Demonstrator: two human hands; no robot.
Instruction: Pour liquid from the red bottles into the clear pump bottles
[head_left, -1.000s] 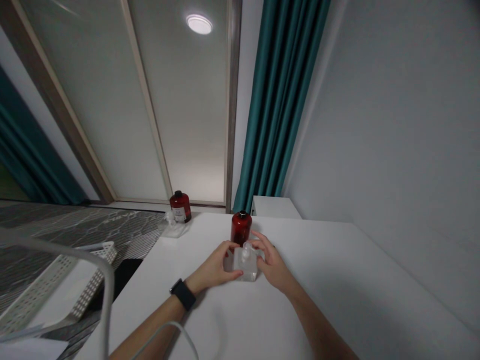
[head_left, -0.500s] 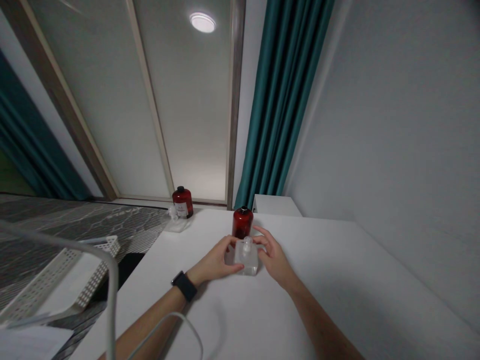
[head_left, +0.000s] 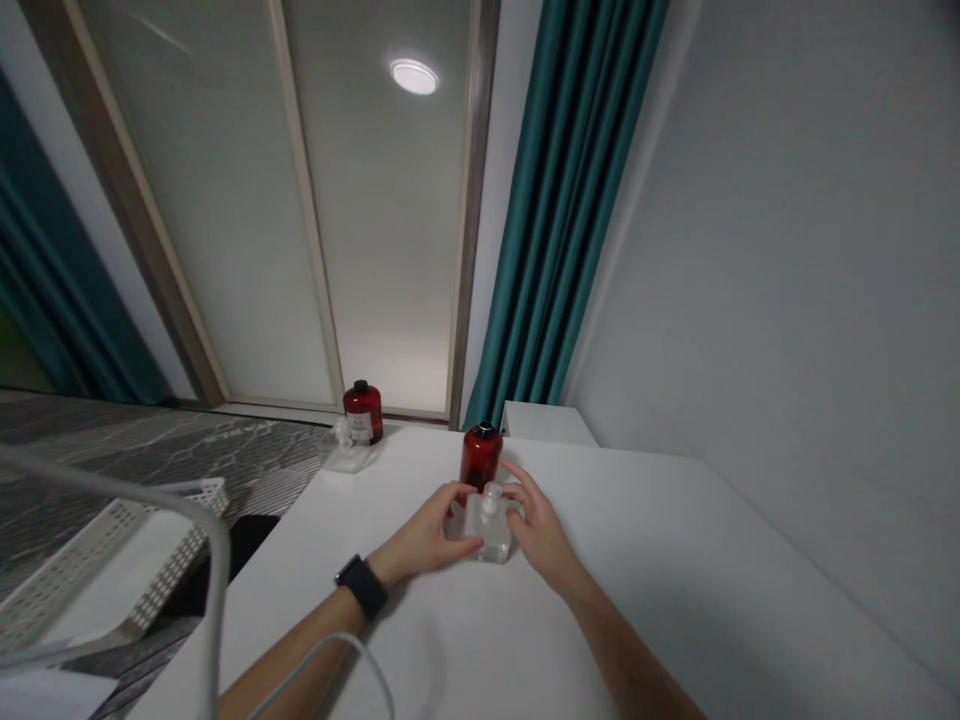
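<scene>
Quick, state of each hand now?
Left hand: fingers curled, holding the clear bottle at its left side.
Right hand: partly curled at its right; grip cannot be told.

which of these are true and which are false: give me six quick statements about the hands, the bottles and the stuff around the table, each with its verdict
1. The clear bottle is between the left hand and the right hand. True.
2. The watch is on the right wrist. False: it is on the left wrist.
3. A red bottle stands just beyond the clear bottle. True.
4. The other red bottle, farther left, has no label. False: a pale label shows on its front.
5. The table has a white top. True.
6. The basket is to the right of both hands. False: it is to their left, past the table's edge.
</scene>
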